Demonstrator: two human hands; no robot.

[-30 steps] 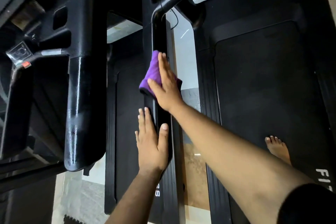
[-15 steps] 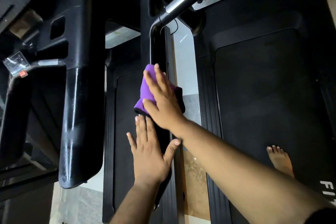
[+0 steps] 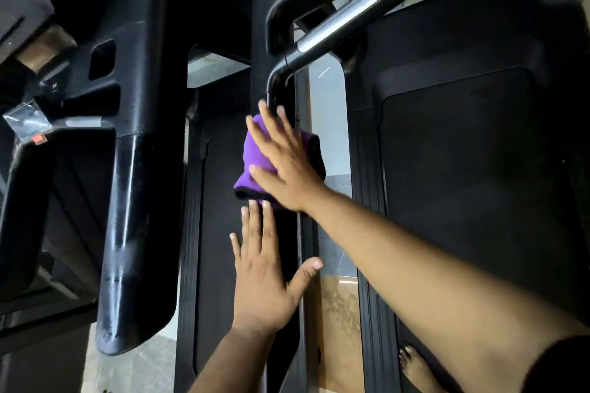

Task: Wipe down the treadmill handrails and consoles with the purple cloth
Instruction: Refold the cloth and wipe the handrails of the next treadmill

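Note:
The folded purple cloth lies on the narrow black handrail in the middle of the view, just below the rail's bend. My right hand presses flat on the cloth with straight, spread fingers, and its fingertips reach past the cloth's top edge. My left hand rests flat on the same rail right below, fingertips touching the cloth's lower edge and thumb spread to the right. A silver grip section runs up to the right from the bend.
A wide glossy black handrail arm of the neighbouring treadmill stands at the left, with part of a console at the upper left. The black treadmill belt fills the right side. My bare foot stands on it near the bottom edge.
My right hand has slid the cloth up the rail, closer to the bend. My left hand has followed up behind it, and its thumb has spread out. The view has tilted.

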